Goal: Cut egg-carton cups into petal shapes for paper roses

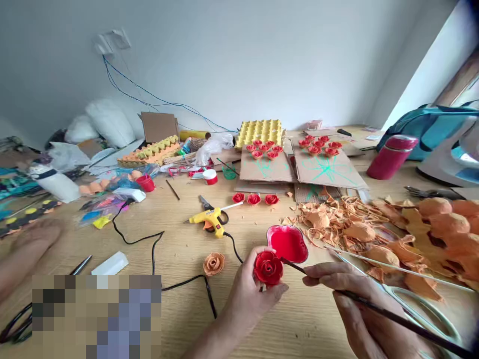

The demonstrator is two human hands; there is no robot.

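Observation:
Between the thumb and fingers of my left hand [249, 294] sits a rose [268, 268] coated in red, facing up at me. My right hand [366, 304] grips a dark-handled paintbrush [389, 319], and its tip meets the right edge of the rose. Just behind the rose lies a wavy-edged dish of red paint [287, 243]. An unpainted, tan rose [214, 263] rests on the table left of my left hand. Three red roses [253, 199] stand in a row farther back.
A yellow glue gun [209, 219] lies over scissors, its black cord crossing the table. Orange carton scraps [352, 224] and pale-handled scissors [422, 309] are at right. More red roses stand on cardboard sheets [329, 172]. Another person's arm [33, 244] rests at left.

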